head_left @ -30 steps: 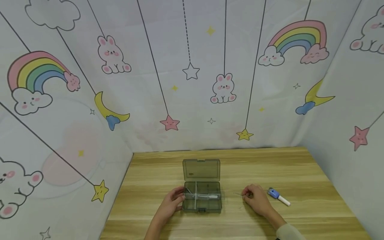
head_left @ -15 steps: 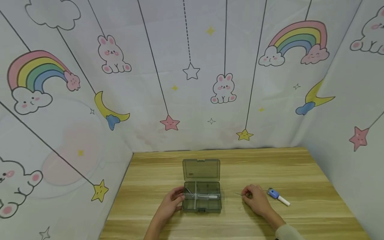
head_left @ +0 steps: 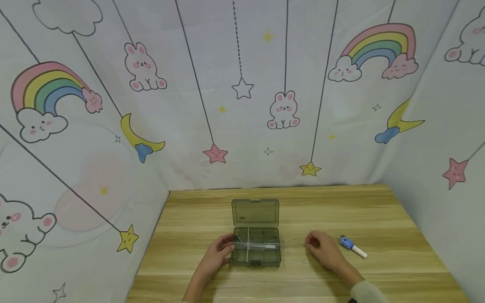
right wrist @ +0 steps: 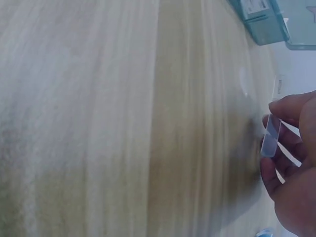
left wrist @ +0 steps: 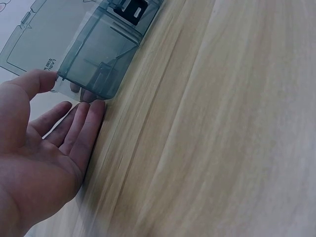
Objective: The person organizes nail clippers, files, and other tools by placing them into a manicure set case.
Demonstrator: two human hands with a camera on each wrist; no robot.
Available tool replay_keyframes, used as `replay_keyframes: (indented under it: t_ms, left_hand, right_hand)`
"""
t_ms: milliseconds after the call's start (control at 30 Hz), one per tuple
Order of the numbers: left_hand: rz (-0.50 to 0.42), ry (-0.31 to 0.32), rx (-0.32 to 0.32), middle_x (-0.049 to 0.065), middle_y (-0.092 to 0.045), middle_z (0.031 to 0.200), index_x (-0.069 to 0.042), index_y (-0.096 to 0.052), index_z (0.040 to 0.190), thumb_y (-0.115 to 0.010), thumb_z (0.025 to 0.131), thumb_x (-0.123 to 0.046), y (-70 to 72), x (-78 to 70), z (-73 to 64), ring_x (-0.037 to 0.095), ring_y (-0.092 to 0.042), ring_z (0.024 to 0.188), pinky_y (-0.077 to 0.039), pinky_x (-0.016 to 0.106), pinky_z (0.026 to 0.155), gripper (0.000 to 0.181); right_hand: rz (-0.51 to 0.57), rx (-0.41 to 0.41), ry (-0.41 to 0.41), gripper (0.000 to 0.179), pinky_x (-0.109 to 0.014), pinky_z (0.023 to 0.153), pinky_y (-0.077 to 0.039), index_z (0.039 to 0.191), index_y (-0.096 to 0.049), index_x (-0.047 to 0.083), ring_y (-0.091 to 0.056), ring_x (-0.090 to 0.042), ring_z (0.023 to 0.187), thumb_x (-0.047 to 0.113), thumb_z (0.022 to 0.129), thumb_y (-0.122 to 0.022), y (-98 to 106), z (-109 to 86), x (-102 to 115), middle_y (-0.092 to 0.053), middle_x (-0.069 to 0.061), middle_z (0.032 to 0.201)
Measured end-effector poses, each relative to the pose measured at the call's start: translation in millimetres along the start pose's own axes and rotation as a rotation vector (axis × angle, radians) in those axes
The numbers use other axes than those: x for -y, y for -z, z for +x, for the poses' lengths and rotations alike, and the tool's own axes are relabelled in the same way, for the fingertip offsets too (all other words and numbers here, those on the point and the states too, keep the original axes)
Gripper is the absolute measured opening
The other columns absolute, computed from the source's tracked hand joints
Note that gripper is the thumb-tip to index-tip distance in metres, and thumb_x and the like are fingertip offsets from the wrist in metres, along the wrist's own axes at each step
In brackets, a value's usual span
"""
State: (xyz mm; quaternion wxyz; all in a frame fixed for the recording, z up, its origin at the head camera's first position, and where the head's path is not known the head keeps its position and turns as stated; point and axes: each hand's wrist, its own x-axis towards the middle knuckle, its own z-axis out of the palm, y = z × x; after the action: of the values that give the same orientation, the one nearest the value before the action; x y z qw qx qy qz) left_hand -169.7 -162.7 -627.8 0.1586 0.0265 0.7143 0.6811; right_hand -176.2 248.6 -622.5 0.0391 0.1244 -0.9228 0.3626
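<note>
An open grey-green transparent compartment box [head_left: 261, 257] stands on the table, its lid [head_left: 255, 212] tipped back. Pale partitions divide it inside. A white slip [head_left: 270, 246] shows along the middle of the box. At the box's left side is my left hand [head_left: 216, 254]. In the left wrist view its thumb [left wrist: 42, 81] touches the box's upper corner, and the fingers lie straight against the lower side. My right hand [head_left: 325, 251], to the right of the box, pinches a small clear plastic strip [right wrist: 271, 136] between thumb and fingers.
Right of my right hand lies a blue-and-white keychain-like item [head_left: 352, 246]. Small clear bits, hard to make out, are near the right hand on the wooden table [head_left: 303, 282]. A printed cloth backdrop [head_left: 257, 139] rises behind and at both sides.
The head view has shifted slightly. Both hands stay where they were, the left at the box and the right with the clear strip, which now looks fainter from above.
</note>
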Motion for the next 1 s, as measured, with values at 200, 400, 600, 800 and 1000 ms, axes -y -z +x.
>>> replay_keyframes:
  t_ms: [200, 400, 600, 800, 1000]
  left_hand:
    - [0.003, -0.005, 0.000, 0.032, -0.047, 0.155, 0.006, -0.041, 0.157, -0.062, 0.108, -0.017, -0.2, 0.4, 0.2, 0.042, -0.050, 0.140, -0.061, 0.045, 0.092, 0.057]
    - [-0.001, -0.004, 0.001, 0.032, -0.047, 0.155, 0.007, -0.041, 0.156, -0.063, 0.108, -0.017, -0.3, -0.3, 0.2, 0.042, -0.050, 0.140, -0.061, 0.045, 0.091, 0.058]
    - [-0.010, 0.005, 0.002, 0.032, -0.046, 0.155, 0.007, -0.041, 0.156, -0.063, 0.108, -0.017, -0.3, -0.7, 0.4, 0.042, -0.050, 0.140, -0.061, 0.045, 0.092, 0.059]
    - [-0.001, 0.008, -0.003, 0.031, -0.047, 0.155, 0.007, -0.042, 0.156, -0.063, 0.108, -0.017, -0.4, -1.7, -0.2, 0.041, -0.051, 0.139, -0.061, 0.045, 0.091, 0.058]
    - [0.007, 0.007, -0.004, 0.031, -0.047, 0.155, 0.006, -0.042, 0.156, -0.063, 0.108, -0.019, -0.1, -1.1, -0.4, 0.040, -0.051, 0.139, -0.060, 0.045, 0.091, 0.058]
  right_hand:
    - [0.043, 0.012, 0.042, 0.016, -0.030, 0.077, -0.055, 0.095, -0.069, 0.018, -0.061, -0.004, 0.085, 0.006, 0.094, -0.080, 2, 3.3, 10, -0.066, 0.011, 0.092]
    - [0.108, 0.014, 0.119, 0.012, -0.030, 0.075, -0.056, 0.099, -0.070, 0.011, -0.062, -0.005, 0.085, 0.002, 0.095, -0.077, 1, 11.0, 26, -0.068, 0.006, 0.093]
    - [0.102, 0.001, 0.190, 0.015, -0.030, 0.073, -0.055, 0.095, -0.070, 0.014, -0.061, -0.004, 0.084, 0.001, 0.093, -0.078, -5, 22.7, 42, -0.068, 0.010, 0.090]
    - [0.113, 0.009, 0.229, 0.015, -0.030, 0.073, -0.056, 0.096, -0.071, 0.012, -0.061, -0.006, 0.084, -0.002, 0.093, -0.077, -12, 32.7, 59, -0.068, 0.008, 0.091]
    - [0.135, 0.039, 0.212, 0.012, -0.031, 0.074, -0.057, 0.098, -0.073, 0.010, -0.064, -0.008, 0.086, 0.000, 0.095, -0.076, -20, 42.0, 73, -0.070, 0.008, 0.093]
